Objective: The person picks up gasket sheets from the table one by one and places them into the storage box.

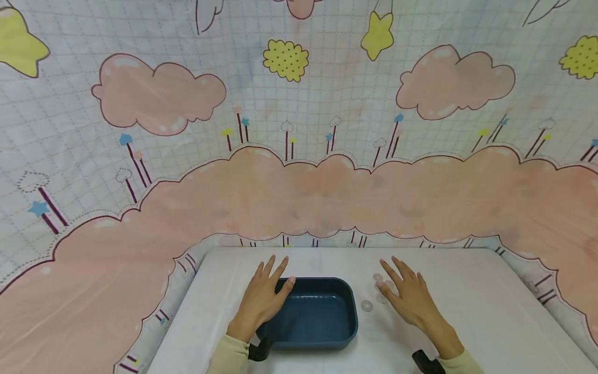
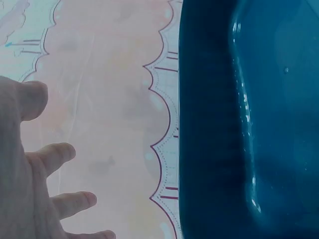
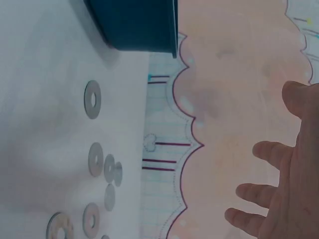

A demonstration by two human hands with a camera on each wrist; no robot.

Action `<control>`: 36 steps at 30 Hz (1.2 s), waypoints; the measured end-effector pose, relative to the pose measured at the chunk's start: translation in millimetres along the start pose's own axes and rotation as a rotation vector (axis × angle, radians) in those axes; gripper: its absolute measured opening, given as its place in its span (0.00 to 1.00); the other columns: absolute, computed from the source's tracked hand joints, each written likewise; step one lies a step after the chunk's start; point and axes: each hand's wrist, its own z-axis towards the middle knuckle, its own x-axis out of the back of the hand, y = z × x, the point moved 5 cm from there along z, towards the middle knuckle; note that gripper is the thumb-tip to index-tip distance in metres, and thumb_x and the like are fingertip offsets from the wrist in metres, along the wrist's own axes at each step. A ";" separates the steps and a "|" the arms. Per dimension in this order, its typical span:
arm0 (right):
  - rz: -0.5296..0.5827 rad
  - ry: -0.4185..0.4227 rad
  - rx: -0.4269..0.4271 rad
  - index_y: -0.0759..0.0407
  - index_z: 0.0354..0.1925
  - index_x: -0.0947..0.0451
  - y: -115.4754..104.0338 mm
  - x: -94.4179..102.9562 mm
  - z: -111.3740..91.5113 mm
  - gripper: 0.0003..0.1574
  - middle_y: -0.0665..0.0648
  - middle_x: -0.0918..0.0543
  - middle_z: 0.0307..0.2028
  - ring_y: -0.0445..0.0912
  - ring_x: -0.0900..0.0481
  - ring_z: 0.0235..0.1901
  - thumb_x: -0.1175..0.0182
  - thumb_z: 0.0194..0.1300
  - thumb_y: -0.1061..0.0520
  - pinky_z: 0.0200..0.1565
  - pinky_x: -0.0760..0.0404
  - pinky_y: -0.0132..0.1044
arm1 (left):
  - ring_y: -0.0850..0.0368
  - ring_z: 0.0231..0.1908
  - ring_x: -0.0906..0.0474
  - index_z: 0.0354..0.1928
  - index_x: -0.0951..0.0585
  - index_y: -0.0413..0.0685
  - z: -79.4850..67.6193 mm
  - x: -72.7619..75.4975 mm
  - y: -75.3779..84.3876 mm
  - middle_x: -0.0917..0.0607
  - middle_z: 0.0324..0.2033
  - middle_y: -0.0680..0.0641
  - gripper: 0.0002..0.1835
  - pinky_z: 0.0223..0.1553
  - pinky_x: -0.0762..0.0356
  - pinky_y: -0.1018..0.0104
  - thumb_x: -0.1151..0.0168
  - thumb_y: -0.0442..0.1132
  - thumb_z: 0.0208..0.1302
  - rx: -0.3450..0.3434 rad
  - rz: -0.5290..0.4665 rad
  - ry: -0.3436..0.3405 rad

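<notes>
A dark blue rectangular tray [image 1: 322, 340] sits on the white table. My left hand [image 1: 263, 296] hovers over its left side with the fingers spread, holding nothing; in the head view the thumb overlaps the tray's far left corner. To the right of the tray lie several flat metal washers [image 3: 92, 99], small grey rings of differing sizes. Over and beside them is my right hand [image 1: 412, 297], fingers spread and nothing in its grasp. It hides part of the washer group in the head view. The right wrist view shows the washers scattered near the tray's outer wall [image 3: 142, 25].
The white table [image 1: 504, 322] reaches out on both sides of the tray. Behind it hangs a cloth [image 1: 317, 197] printed with clouds and stars, which also runs down along the table's sides. Dark wrist straps [image 1: 260, 350] sit on both wrists.
</notes>
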 end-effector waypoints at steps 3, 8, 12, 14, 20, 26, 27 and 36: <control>0.016 0.035 0.019 0.54 0.73 0.38 6.7 1.6 -2.3 0.38 0.68 0.38 0.71 0.69 0.40 0.69 0.49 0.72 0.40 0.63 0.45 0.74 | 0.33 0.74 0.50 0.76 0.43 0.66 -2.0 1.2 -5.5 0.45 0.76 0.43 0.35 0.65 0.42 0.31 0.58 0.66 0.71 0.008 -0.022 0.013; 0.094 0.060 0.016 0.57 0.73 0.40 21.2 1.5 -7.9 0.37 0.71 0.39 0.71 0.73 0.38 0.66 0.49 0.73 0.44 0.58 0.38 0.75 | 0.34 0.73 0.45 0.76 0.42 0.64 -5.6 2.2 -14.3 0.44 0.76 0.43 0.35 0.58 0.34 0.31 0.55 0.65 0.71 0.027 -0.040 0.034; 0.188 0.045 -0.013 0.57 0.74 0.42 31.9 0.7 -12.3 0.36 0.71 0.41 0.71 0.75 0.39 0.66 0.52 0.75 0.45 0.55 0.37 0.76 | 0.35 0.72 0.42 0.76 0.43 0.63 -10.2 2.5 -22.2 0.43 0.75 0.42 0.34 0.53 0.29 0.31 0.53 0.61 0.72 0.051 -0.057 0.034; 0.235 0.038 -0.030 0.58 0.74 0.42 36.5 0.6 -14.2 0.35 0.72 0.41 0.71 0.75 0.40 0.66 0.53 0.76 0.46 0.56 0.38 0.76 | 0.34 0.71 0.40 0.76 0.42 0.63 -13.4 1.9 -26.6 0.42 0.75 0.41 0.34 0.52 0.29 0.31 0.53 0.61 0.72 0.066 -0.080 0.028; 0.318 0.038 -0.069 0.61 0.73 0.43 52.7 -1.9 -18.8 0.34 0.73 0.40 0.70 0.74 0.40 0.67 0.55 0.77 0.47 0.59 0.39 0.74 | 0.32 0.67 0.34 0.75 0.40 0.60 -24.2 -2.7 -41.4 0.37 0.73 0.39 0.32 0.58 0.33 0.31 0.51 0.57 0.73 0.088 -0.176 0.050; 0.343 0.074 -0.086 0.63 0.72 0.41 63.9 -3.5 -22.5 0.33 0.72 0.36 0.68 0.70 0.34 0.64 0.56 0.78 0.49 0.58 0.32 0.67 | 0.34 0.59 0.25 0.74 0.36 0.56 -32.6 -5.3 -57.2 0.30 0.67 0.37 0.32 0.55 0.26 0.38 0.43 0.49 0.70 0.093 -0.329 0.089; 0.349 0.076 -0.090 0.63 0.72 0.41 65.6 -3.5 -22.9 0.32 0.72 0.35 0.68 0.70 0.34 0.64 0.56 0.78 0.49 0.58 0.31 0.66 | 0.36 0.57 0.22 0.73 0.36 0.56 -33.6 -5.9 -59.6 0.28 0.66 0.37 0.32 0.53 0.23 0.41 0.41 0.46 0.69 0.101 -0.352 0.090; 0.372 0.063 -0.188 0.62 0.73 0.42 82.2 -5.0 -28.0 0.35 0.72 0.36 0.68 0.69 0.33 0.64 0.57 0.78 0.45 0.58 0.28 0.63 | 0.47 0.48 0.18 0.70 0.31 0.52 -41.9 -15.8 -73.8 0.21 0.57 0.37 0.32 0.28 0.17 0.66 0.39 0.32 0.62 0.247 -0.599 0.016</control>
